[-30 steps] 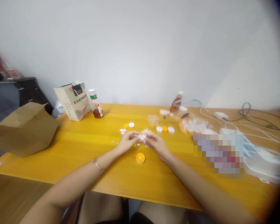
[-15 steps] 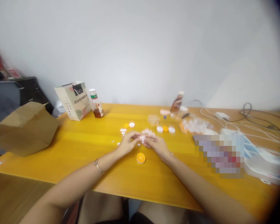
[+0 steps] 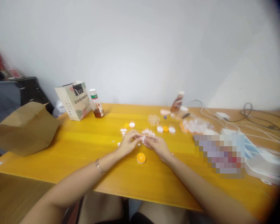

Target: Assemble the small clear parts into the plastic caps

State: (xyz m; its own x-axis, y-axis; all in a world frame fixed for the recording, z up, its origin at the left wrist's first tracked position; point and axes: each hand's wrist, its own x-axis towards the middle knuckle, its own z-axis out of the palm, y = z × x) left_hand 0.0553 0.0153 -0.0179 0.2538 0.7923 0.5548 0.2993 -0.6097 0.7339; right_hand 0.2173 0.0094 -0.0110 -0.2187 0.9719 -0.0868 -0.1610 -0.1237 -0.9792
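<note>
Your left hand and right hand, curled nearly closed, pinch small white piece between them; orange disc near, at piece's six o'clock.

Worn on the head, the camera looks forward and down from above the lap, over left hand and right hand, across the table to the wall

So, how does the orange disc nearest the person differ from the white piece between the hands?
The orange disc lies on the table; the white piece is held by the left hand and right hand. The orange disc shows whole, while the hands partly cover the white piece.
</note>
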